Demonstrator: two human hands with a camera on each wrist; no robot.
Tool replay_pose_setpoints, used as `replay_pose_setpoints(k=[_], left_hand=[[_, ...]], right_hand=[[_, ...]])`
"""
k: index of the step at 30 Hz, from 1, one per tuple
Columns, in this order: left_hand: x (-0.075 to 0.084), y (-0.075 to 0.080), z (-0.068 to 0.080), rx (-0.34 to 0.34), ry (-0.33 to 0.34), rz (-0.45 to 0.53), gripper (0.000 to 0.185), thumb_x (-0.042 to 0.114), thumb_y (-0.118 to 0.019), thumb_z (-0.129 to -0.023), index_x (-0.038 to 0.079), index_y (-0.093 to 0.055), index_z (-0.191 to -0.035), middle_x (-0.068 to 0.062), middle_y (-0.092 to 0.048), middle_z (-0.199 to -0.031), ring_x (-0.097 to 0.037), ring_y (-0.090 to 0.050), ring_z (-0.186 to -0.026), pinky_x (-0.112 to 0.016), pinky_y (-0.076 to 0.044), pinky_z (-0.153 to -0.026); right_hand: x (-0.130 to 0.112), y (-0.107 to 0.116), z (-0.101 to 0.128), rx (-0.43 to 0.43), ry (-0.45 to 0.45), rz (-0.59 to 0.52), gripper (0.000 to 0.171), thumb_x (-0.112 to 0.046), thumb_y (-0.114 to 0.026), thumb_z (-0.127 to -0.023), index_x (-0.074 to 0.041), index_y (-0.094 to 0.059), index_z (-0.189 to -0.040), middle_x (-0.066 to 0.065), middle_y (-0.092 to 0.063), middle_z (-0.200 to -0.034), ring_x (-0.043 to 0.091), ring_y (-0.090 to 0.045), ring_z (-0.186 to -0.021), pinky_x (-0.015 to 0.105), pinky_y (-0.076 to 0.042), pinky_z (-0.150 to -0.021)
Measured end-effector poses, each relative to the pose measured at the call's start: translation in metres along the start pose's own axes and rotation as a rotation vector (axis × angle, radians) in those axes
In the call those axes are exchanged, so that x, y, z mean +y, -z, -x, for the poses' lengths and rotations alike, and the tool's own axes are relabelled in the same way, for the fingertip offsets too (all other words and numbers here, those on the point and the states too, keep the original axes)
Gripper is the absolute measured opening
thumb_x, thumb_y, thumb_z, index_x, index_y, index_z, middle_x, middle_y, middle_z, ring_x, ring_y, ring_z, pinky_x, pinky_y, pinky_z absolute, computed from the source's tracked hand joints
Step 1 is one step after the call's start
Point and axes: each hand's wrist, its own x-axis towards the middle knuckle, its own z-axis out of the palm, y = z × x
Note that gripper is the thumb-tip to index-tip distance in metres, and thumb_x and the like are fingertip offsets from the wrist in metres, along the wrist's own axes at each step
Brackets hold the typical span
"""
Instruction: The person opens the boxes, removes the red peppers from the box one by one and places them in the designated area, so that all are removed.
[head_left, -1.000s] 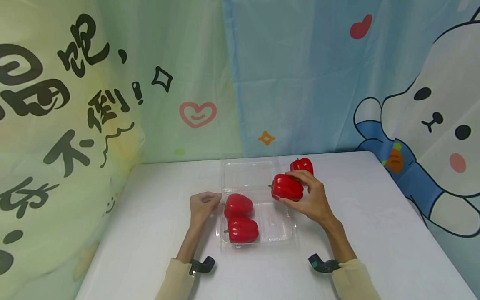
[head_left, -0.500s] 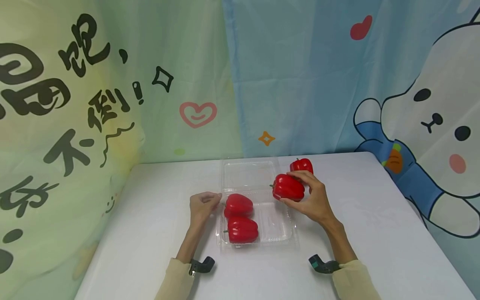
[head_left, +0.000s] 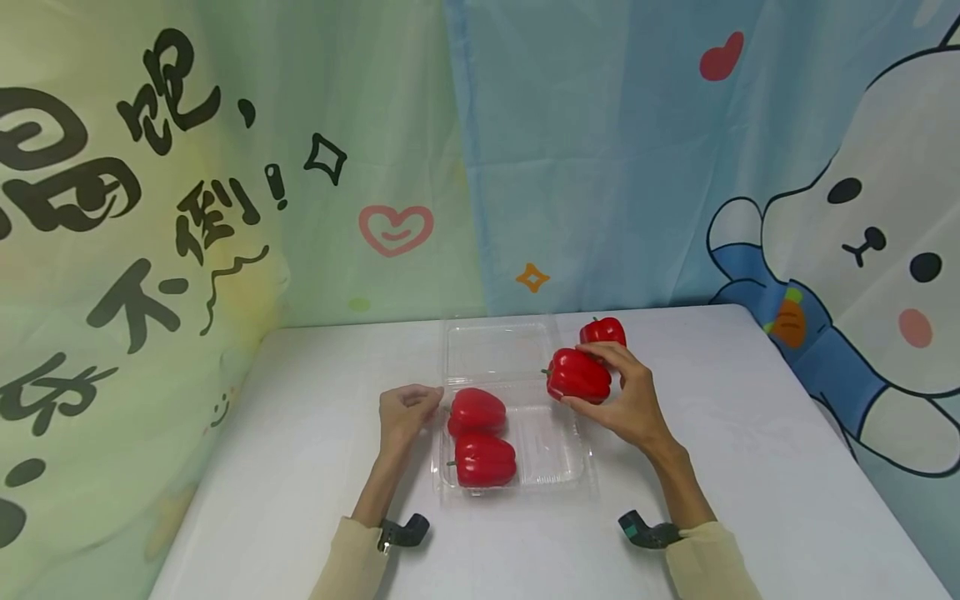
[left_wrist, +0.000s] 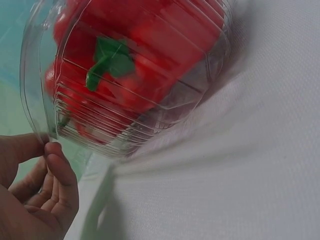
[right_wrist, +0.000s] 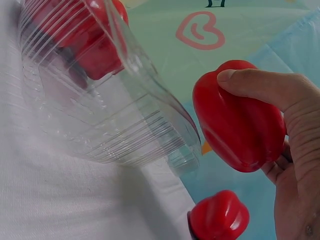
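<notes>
Your left hand (head_left: 407,412) pinches the left rim of the clear container (head_left: 551,450) between thumb and finger, while your right hand (head_left: 626,396) grasps a red pepper (head_left: 577,375) lengthwise-on, its stem pointing left, near the container's far right corner. Inside the container's left half lie two more: the near pepper (head_left: 485,461) and, touching behind it, the rear pepper (head_left: 477,411). The lid (head_left: 498,347) lies open on the container's far side. To the right of that lid, the fourth pepper (head_left: 603,331) sits stem-up on the white worktop (head_left: 300,467), beyond your right hand.
</notes>
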Motion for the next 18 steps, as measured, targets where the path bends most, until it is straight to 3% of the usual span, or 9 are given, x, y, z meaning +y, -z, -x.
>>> replay_pose_setpoints(k=[2,5,7,10,13,18], left_hand=[[0.0002,0.0000,0.0002,0.001,0.000,-0.003,0.020,0.019,-0.080,-0.097,-0.001,-0.081,-0.096,-0.016,-0.082,-0.084,-0.011,-0.070,-0.070,-0.024,-0.055,-0.065],[0.0002,0.0001,0.0004,0.000,0.002,-0.005,0.020,0.020,-0.080,-0.098,0.000,-0.081,-0.096,-0.015,-0.082,-0.084,-0.011,-0.071,-0.070,-0.024,-0.056,-0.066],[0.0002,0.0003,0.0004,0.002,0.004,-0.003,0.020,0.020,-0.080,-0.098,0.000,-0.081,-0.096,-0.015,-0.082,-0.084,-0.011,-0.070,-0.070,-0.024,-0.056,-0.067],[0.0000,0.0004,0.0002,0.003,0.001,-0.004,0.021,0.020,-0.079,-0.098,0.000,-0.081,-0.096,-0.016,-0.081,-0.083,-0.012,-0.070,-0.070,-0.024,-0.055,-0.067],[-0.0001,0.0004,0.0001,0.003,-0.005,-0.005,0.021,0.021,-0.080,-0.098,0.000,-0.081,-0.095,-0.016,-0.081,-0.084,-0.012,-0.071,-0.071,-0.024,-0.055,-0.066],[-0.0006,0.0004,0.0005,0.003,-0.009,-0.002,0.021,0.021,-0.080,-0.098,0.000,-0.081,-0.095,-0.016,-0.081,-0.083,-0.012,-0.071,-0.070,-0.024,-0.055,-0.065]], right_hand=[[-0.0005,0.0003,-0.0003,0.005,0.006,-0.003,0.079,-0.008,-0.100,-0.071,-0.012,-0.068,-0.144,0.015,-0.067,-0.146,0.033,-0.062,-0.132,0.015,-0.049,-0.099],[-0.0004,0.0004,0.0000,0.013,0.015,-0.008,0.079,-0.008,-0.100,-0.072,-0.012,-0.068,-0.144,0.015,-0.067,-0.146,0.034,-0.062,-0.132,0.010,-0.047,-0.099],[0.0005,0.0005,0.0002,0.016,0.015,0.000,0.080,-0.008,-0.100,-0.071,-0.012,-0.068,-0.144,0.015,-0.067,-0.146,0.034,-0.062,-0.133,0.018,-0.052,-0.101],[0.0013,0.0005,0.0003,0.018,0.011,0.010,0.081,-0.007,-0.100,-0.070,-0.012,-0.068,-0.144,0.014,-0.066,-0.147,0.032,-0.062,-0.134,0.041,-0.059,-0.102],[0.0012,0.0001,0.0004,0.020,0.006,0.015,0.082,-0.007,-0.101,-0.070,-0.012,-0.068,-0.144,0.014,-0.066,-0.148,0.031,-0.061,-0.135,0.058,-0.060,-0.101],[0.0004,-0.0009,0.0011,0.020,-0.009,0.022,0.083,-0.010,-0.101,-0.070,-0.012,-0.067,-0.145,0.012,-0.066,-0.149,0.026,-0.060,-0.137,0.046,-0.059,-0.103]])
